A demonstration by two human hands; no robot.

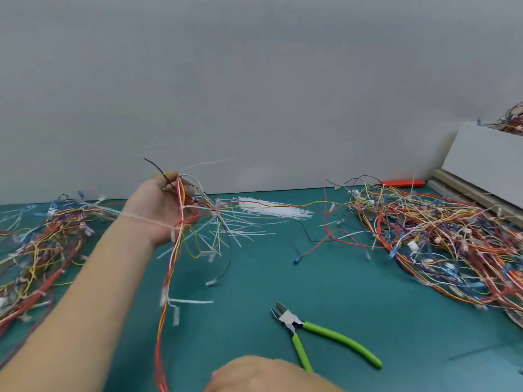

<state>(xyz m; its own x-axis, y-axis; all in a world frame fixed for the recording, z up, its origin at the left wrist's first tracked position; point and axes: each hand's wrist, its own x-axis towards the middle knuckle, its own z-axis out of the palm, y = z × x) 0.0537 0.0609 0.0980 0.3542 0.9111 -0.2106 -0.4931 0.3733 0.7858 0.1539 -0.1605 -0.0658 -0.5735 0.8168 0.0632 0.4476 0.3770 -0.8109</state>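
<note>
My left hand (158, 206) is raised above the green mat (325, 278), palm up, gripping a bundle of red, yellow and white wires (179, 222) bound with white cable ties. The bundle hangs down toward the bottom edge of the view. My right hand (263, 374) sits low at the bottom edge, back toward the camera; its fingers are hidden and I cannot see whether it holds the wires. Green-handled cutters (319, 333) lie on the mat just right of it, jaws apart and pointing to the far left.
A large tangle of coloured wires (441, 239) covers the right of the mat, another tangle (36, 244) the left. Loose white cable ties (271, 210) lie near the wall. An orange-handled tool (403, 182) lies at the back right beside a white box (486, 157).
</note>
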